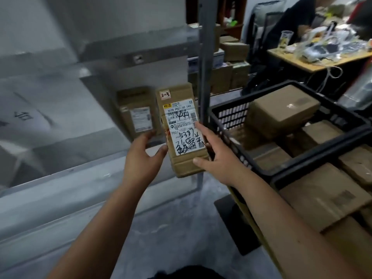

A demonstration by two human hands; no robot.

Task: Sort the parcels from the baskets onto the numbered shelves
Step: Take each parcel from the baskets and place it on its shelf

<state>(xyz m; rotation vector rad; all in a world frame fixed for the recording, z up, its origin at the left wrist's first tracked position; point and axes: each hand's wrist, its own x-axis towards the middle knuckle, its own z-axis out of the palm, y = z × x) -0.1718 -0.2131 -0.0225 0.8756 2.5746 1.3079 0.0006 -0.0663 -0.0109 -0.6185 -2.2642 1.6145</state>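
Note:
I hold a slim brown cardboard parcel (179,109) upright in front of me, its white shipping label with black handwriting facing me and a small "2-3" sticker at its top. My left hand (146,152) grips its lower left edge, thumb on the front. My right hand (215,154) holds the lower right side, fingers over the label and the thumb on the bottom flap. A second brown parcel (136,114) stands on the grey metal shelf (112,170) just behind it. Black baskets (231,115) at the right hold several brown parcels (281,109).
A grey shelf upright (207,63) rises right behind the held parcel. More cardboard boxes (233,51) are stacked beyond it. At the far right a seated person (291,19) is at a cluttered wooden desk (314,59). A concrete floor lies below.

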